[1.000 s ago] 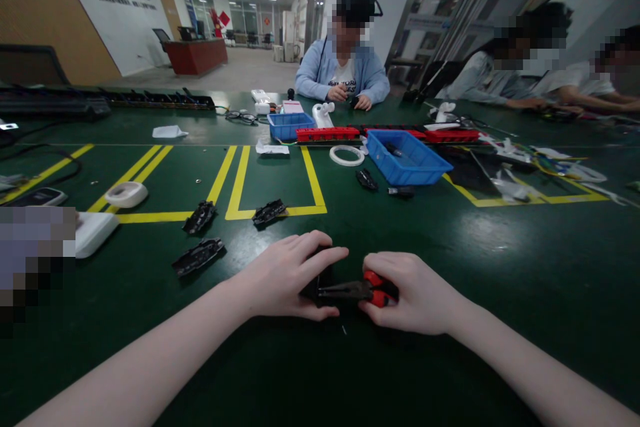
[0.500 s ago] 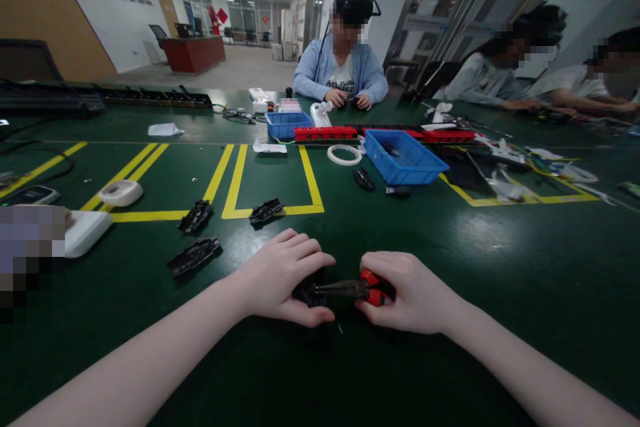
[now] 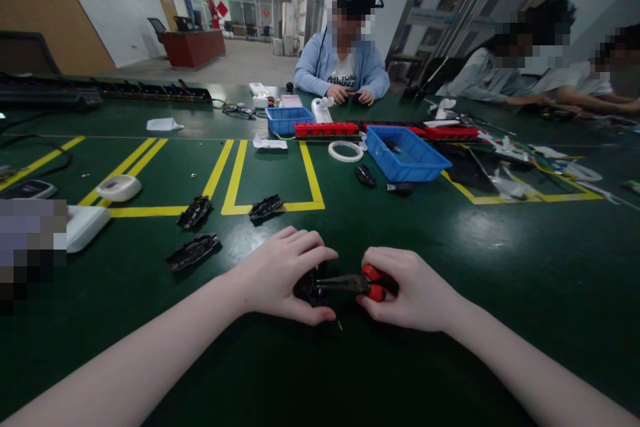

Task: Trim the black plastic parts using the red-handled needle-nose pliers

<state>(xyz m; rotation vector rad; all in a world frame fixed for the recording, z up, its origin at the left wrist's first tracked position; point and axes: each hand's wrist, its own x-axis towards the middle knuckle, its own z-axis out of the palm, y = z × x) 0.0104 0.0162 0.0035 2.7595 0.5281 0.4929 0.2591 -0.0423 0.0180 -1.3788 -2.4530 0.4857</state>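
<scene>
My left hand (image 3: pixel 293 275) is closed around a black plastic part (image 3: pixel 306 288), pinning it near the table top; the palm and fingers cover much of it. In my right hand (image 3: pixel 410 290) are long-nose pliers (image 3: pixel 350 283) with red handles. Their slim jaws point left and reach the black part between my left thumb and fingers. Whether the jaw tips grip anything is too small to tell. A thin, pale sliver (image 3: pixel 339 325) lies just below my left thumb. Similar black plastic pieces (image 3: pixel 194 252) rest beyond my left forearm, one of them (image 3: pixel 267 208) on yellow tape.
On the green table (image 3: pixel 500 347), a blue bin (image 3: pixel 407 157) holds a dark item, with a white ring (image 3: pixel 345 151) beside it. Behind stand a smaller blue bin (image 3: pixel 289 120) and red strips (image 3: pixel 327 129). A co-worker (image 3: pixel 343 70) sits opposite; others sit at the right.
The pliers' jaws appear slightly more spread and tilted a little at the black part. Both hands stay in nearly the same place; the view has shifted slightly.
</scene>
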